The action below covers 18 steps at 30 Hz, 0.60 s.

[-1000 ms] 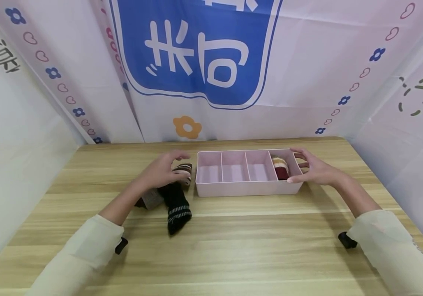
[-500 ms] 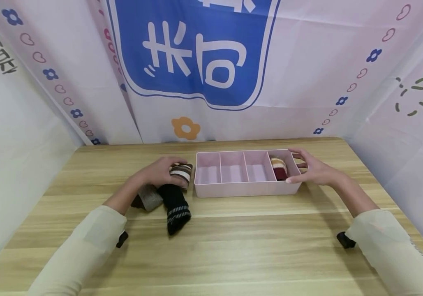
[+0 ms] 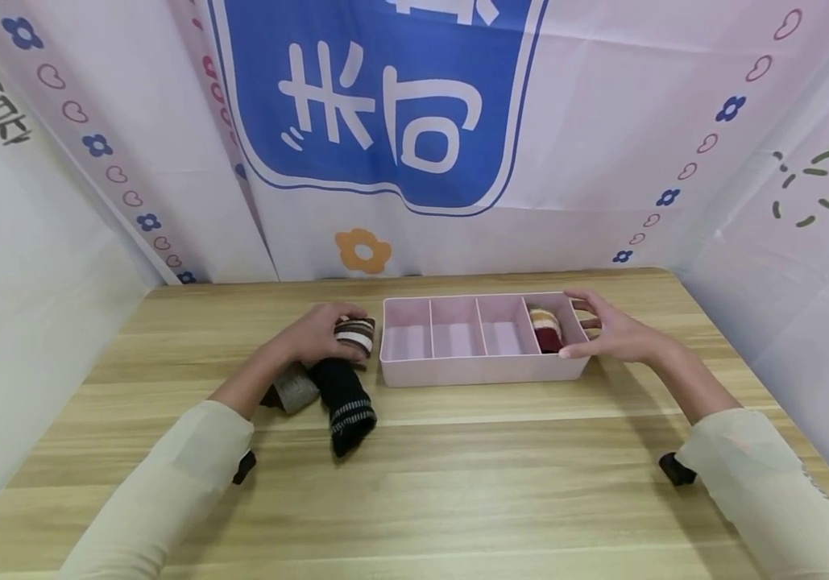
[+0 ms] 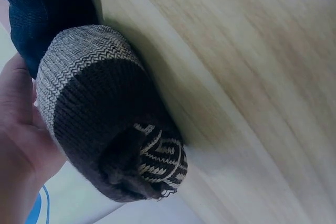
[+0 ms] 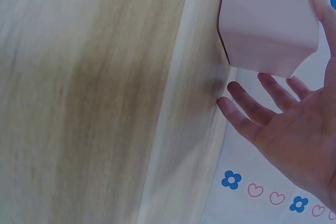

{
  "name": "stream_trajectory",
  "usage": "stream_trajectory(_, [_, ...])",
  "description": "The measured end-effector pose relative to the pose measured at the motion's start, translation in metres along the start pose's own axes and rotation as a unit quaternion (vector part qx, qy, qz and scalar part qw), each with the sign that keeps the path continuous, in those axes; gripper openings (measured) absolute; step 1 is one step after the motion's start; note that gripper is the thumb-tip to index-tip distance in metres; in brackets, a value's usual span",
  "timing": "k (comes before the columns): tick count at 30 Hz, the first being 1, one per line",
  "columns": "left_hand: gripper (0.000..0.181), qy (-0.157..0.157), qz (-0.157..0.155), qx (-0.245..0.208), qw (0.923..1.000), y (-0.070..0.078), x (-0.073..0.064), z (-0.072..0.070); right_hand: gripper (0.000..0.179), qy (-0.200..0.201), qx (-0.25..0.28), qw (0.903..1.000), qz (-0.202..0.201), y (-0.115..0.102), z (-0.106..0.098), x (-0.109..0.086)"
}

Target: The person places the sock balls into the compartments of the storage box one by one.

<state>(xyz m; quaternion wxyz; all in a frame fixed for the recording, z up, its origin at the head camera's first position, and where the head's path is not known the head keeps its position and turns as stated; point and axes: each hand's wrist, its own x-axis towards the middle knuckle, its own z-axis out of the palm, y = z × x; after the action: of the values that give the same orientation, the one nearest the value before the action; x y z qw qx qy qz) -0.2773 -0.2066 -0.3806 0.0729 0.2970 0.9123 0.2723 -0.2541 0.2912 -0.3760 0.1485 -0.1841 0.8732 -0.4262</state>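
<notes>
My left hand (image 3: 316, 334) grips a rolled brown, white and black striped sock (image 3: 356, 334) just left of a pink divided box (image 3: 482, 373). Below that hand lies a black sock (image 3: 346, 411) with grey bands. Beside it is a rolled grey and dark sock (image 3: 296, 389), large in the left wrist view with a patterned part inside its opening (image 4: 105, 98). My right hand (image 3: 613, 332) holds the box's right end, thumb on the front corner and index finger at the back corner. Its other fingers (image 5: 252, 106) spread near the end wall.
A rolled yellow, cream and dark red sock (image 3: 548, 332) sits in the box's rightmost compartment; the other compartments hold nothing. The box stands near the back of the wooden table (image 3: 458, 483). A printed cloth (image 3: 298, 217) hangs behind the table, with pale walls at both sides.
My left hand has come down and closed around the striped sock, which it hovered over before. The right hand stays at the box's end. The view has shifted slightly.
</notes>
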Motion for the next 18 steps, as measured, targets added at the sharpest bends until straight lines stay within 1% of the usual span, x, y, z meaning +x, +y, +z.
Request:
stream_trajectory(5, [0.066,0.013,-0.008,0.005,0.9999,0.0012,-0.0002,-0.0005,0.104,-0.001,0.006,1.0,-0.005,0.001,0.0,0.0002])
stream_trajectory(9, [0.064,0.015,-0.018,0.011,0.9997,0.0017,-0.0012,-0.0022,0.103,0.001,0.006,1.0,-0.005,0.001,0.0005,-0.0002])
stream_trajectory(12, [0.066,0.005,-0.017,0.011,0.9998,0.0018,-0.0022,-0.0047,0.103,0.002,0.007,1.0,-0.005,0.0007,0.0009,-0.0003])
stream_trajectory(18, [0.07,-0.023,-0.003,0.017,0.9996,0.0001,-0.0039,-0.0095,0.103,0.001,0.009,0.9999,-0.005,-0.0002,0.0014,-0.0008])
